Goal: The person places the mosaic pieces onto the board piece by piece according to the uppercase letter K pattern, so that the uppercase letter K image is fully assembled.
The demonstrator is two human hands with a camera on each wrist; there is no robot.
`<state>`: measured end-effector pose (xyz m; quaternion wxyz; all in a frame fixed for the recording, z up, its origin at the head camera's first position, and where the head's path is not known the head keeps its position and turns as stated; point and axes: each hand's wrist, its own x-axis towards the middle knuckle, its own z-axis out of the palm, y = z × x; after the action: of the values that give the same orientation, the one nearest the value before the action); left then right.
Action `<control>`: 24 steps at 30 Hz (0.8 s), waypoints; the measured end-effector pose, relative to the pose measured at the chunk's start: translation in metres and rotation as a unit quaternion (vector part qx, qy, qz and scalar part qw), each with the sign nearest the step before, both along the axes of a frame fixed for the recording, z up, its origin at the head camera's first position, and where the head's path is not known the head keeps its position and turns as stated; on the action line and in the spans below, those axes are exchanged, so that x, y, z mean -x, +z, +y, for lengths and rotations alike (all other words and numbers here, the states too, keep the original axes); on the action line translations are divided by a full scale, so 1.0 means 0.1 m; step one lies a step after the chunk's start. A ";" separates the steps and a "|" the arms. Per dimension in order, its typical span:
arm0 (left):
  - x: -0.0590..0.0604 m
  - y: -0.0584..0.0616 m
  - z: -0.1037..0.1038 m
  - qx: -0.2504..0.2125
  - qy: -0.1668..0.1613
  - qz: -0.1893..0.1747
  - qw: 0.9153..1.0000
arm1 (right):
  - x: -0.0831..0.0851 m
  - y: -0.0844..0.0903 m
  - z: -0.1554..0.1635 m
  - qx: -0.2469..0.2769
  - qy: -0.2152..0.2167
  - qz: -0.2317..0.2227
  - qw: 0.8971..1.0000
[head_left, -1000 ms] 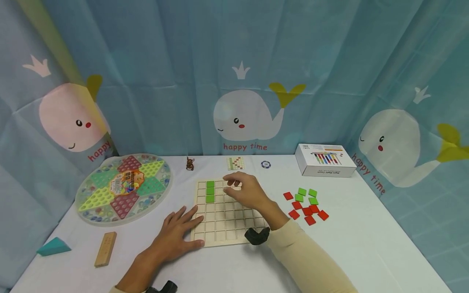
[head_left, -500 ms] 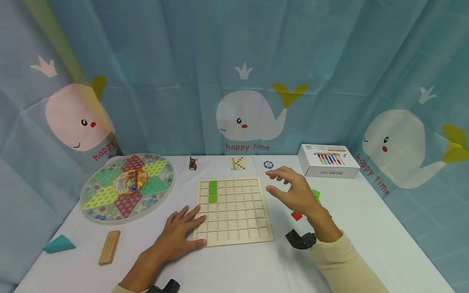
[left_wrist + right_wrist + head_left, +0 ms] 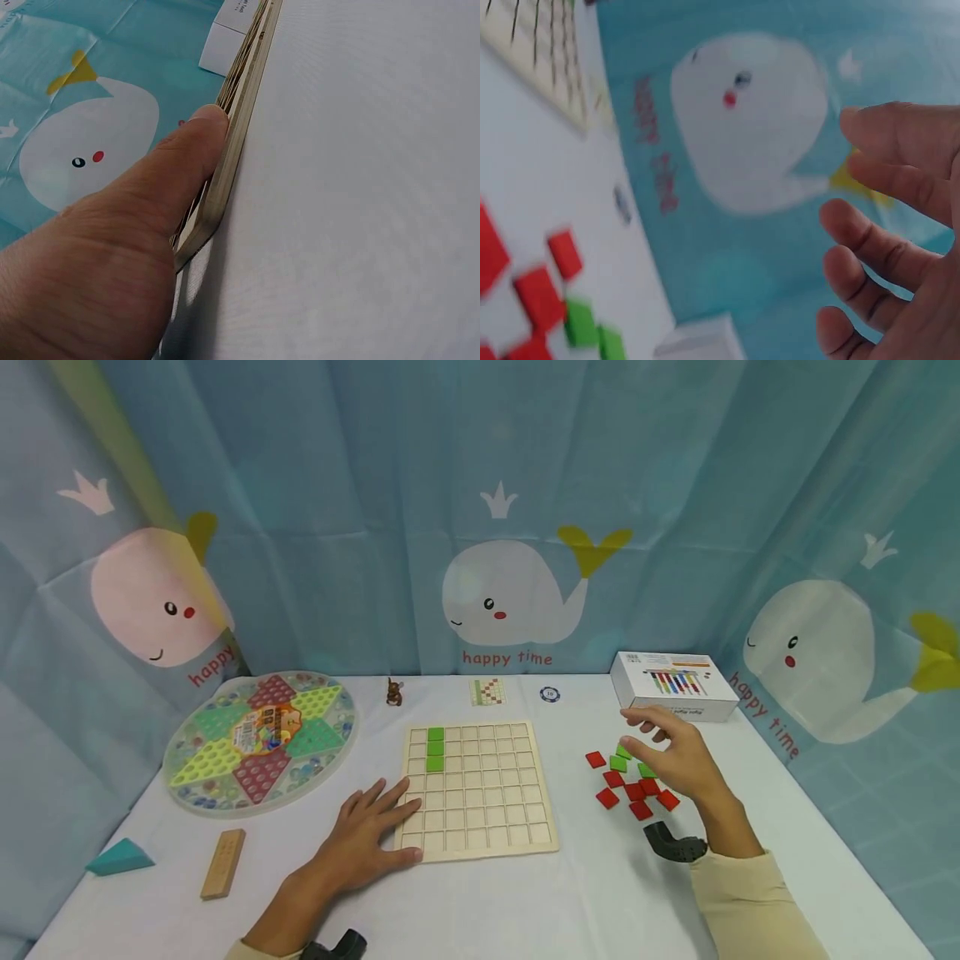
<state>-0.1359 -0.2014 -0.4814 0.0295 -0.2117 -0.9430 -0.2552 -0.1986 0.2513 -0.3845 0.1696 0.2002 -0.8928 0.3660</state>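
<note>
A light wooden grid board (image 3: pixel 480 810) lies flat on the white table. Three green square tiles (image 3: pixel 435 747) fill the top cells of its second column. My left hand (image 3: pixel 367 843) rests on the board's lower left edge with its fingers spread; in the left wrist view the thumb (image 3: pixel 180 161) lies along the board's rim. To the right, my right hand (image 3: pixel 678 756) hovers above loose red tiles (image 3: pixel 641 810) and green tiles (image 3: pixel 618 764), partly hiding them. Its fingers are loosely bent, and nothing shows between them in the right wrist view.
A round Chinese checkers board (image 3: pixel 258 743) lies at left. Nearer are a wooden block (image 3: pixel 222 864) and a teal wedge (image 3: pixel 120 857). Along the back stand a small brown figurine (image 3: pixel 394 692), a pattern card (image 3: pixel 488 692), a poker chip (image 3: pixel 550 694) and a white box (image 3: pixel 675 685).
My right hand has moved right, from over the grid board to above the loose tiles. The left hand stays on the board's edge. The three green tiles in the board are unchanged.
</note>
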 end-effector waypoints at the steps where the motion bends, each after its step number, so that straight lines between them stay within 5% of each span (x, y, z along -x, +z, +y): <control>1: 0.00 0.00 0.00 -0.002 -0.001 0.001 1.000 | 0.02 -0.02 0.05 0.000 -0.008 -0.008 1.000; 8: 0.00 0.00 0.01 0.000 0.001 -0.006 1.000 | 0.20 -0.24 0.36 -0.003 -0.053 -0.092 0.994; 15: 0.00 0.01 0.01 -0.001 0.001 -0.007 1.000 | 0.36 -0.41 0.57 -0.025 -0.097 -0.187 0.977; 24: -0.01 0.02 0.02 0.004 0.005 -0.013 1.000 | 0.48 -0.53 0.69 -0.069 -0.095 -0.264 0.957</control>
<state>-0.1353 -0.1998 -0.4792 0.0176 -0.2035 -0.9455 -0.2537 -0.2467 0.3200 -0.4377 -0.0522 0.0218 -0.9439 0.3253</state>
